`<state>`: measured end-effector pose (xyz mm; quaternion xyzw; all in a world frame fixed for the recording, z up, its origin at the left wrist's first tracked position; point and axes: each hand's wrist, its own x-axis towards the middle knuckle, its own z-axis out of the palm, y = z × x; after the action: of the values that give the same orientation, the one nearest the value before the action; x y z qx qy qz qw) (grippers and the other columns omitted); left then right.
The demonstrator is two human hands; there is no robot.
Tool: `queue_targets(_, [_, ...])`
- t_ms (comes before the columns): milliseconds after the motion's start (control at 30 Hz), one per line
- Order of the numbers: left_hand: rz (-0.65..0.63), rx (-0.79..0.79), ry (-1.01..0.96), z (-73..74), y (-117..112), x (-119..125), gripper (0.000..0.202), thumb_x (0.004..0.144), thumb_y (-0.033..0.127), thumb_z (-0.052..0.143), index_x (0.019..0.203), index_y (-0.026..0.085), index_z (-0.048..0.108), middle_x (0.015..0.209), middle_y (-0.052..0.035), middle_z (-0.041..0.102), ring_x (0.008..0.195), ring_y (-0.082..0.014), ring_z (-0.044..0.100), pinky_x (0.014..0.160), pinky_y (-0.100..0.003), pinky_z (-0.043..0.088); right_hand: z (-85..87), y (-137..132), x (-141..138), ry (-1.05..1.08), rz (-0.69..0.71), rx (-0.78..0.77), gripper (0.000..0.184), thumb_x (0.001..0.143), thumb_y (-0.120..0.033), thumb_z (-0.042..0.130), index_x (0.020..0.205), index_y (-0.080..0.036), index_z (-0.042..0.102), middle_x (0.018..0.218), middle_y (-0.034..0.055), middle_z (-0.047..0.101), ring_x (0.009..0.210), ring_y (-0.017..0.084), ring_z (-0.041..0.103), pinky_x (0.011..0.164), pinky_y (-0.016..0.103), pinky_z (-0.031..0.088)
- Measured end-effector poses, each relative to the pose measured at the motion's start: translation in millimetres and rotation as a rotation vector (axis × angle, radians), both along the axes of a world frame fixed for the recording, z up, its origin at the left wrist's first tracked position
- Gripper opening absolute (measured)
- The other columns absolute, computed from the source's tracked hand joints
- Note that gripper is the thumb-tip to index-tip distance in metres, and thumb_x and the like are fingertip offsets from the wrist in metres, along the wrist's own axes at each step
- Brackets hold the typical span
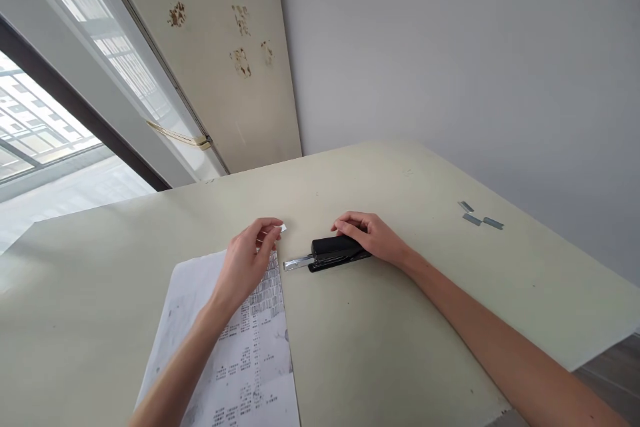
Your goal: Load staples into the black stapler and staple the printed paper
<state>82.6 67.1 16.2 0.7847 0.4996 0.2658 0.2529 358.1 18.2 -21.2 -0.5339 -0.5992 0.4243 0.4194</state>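
A black stapler [336,250] lies on the table with its metal staple tray [297,263] sticking out to the left. My right hand [367,233] is closed around the stapler's rear end, thumb on top. My left hand [253,247] hovers above the top of a printed sheet of paper [200,307], pinching a small, bright strip of staples [283,228] between thumb and fingertips. Rows of staples [267,283] cover the sheet's upper right corner, partly hidden by my left hand. Whether the tray holds staples is hard to make out.
Several grey staple strips [481,219] lie to the right on the pale table [400,333]. Behind the table stand a grey wall [450,47] and a cream panel [210,67] with worn brown patches. A window [40,120] is at the left.
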Motion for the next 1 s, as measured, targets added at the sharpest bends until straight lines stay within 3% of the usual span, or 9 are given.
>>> queue_targets(100, [-0.007,-0.025,-0.016,3.1,-16.0,-7.7,0.032,0.101,0.05,0.058,0.119,0.029,0.073,0.093,-0.0014,0.076,0.086,-0.0212,0.072,0.07,-0.03,0.055,0.8,-1.2,-0.4,0.004,-0.001,-0.006,0.032,0.101,-0.05,0.058,0.093,-0.023,0.074,0.089,0.001,0.073,0.081,0.017,0.061,0.076,0.03,0.044])
queue_targets(233, [-0.093,0.073,0.041,2.1,-32.5,-12.2,0.029,0.104,0.049,0.056,0.116,0.031,0.076,0.089,-0.0009,0.072,0.082,-0.0206,0.068,0.07,-0.031,0.055,1.9,-2.3,-0.9,-0.005,-0.006,-0.031,0.033,0.101,-0.05,0.057,0.094,-0.023,0.075,0.091,0.0013,0.073,0.08,0.017,0.06,0.074,0.03,0.043])
queue_targets(367, [-0.177,0.204,0.075,-4.8,-40.2,-11.2,0.027,0.106,0.046,0.054,0.114,0.03,0.075,0.111,-0.004,0.072,0.102,-0.0239,0.068,0.085,-0.036,0.056,1.5,-2.4,-1.0,-0.002,-0.003,-0.039,0.035,0.101,-0.053,0.057,0.095,-0.023,0.074,0.092,0.0019,0.073,0.081,0.018,0.06,0.074,0.03,0.043])
queue_targets(467, [-0.211,0.216,0.087,-11.7,-41.5,-9.0,0.027,0.108,0.043,0.052,0.115,0.03,0.074,0.117,-0.0049,0.071,0.108,-0.0249,0.066,0.088,-0.038,0.056,1.0,-2.4,-1.0,0.007,-0.003,-0.047,0.035,0.101,-0.053,0.056,0.096,-0.023,0.074,0.093,0.002,0.072,0.081,0.018,0.06,0.074,0.031,0.043])
queue_targets(733, [-0.196,0.183,0.073,-25.0,-44.0,-3.9,0.023,0.108,0.039,0.052,0.116,0.028,0.07,0.114,-0.0045,0.072,0.106,-0.0243,0.067,0.089,-0.039,0.055,4.0,-2.7,-1.6,-0.044,-0.006,-0.048,0.036,0.101,-0.053,0.055,0.095,-0.023,0.074,0.093,0.0026,0.073,0.084,0.019,0.061,0.074,0.031,0.045])
queue_targets(1000, [-0.24,0.166,0.113,-18.8,-33.5,-18.8,0.031,0.102,0.052,0.061,0.12,0.031,0.075,0.119,-0.0059,0.075,0.112,-0.0292,0.066,0.094,-0.045,0.056,6.1,-3.7,-1.6,0.037,0.0,-0.058,0.034,0.099,-0.054,0.06,0.099,-0.023,0.073,0.095,0.0042,0.075,0.088,0.021,0.066,0.079,0.033,0.05])
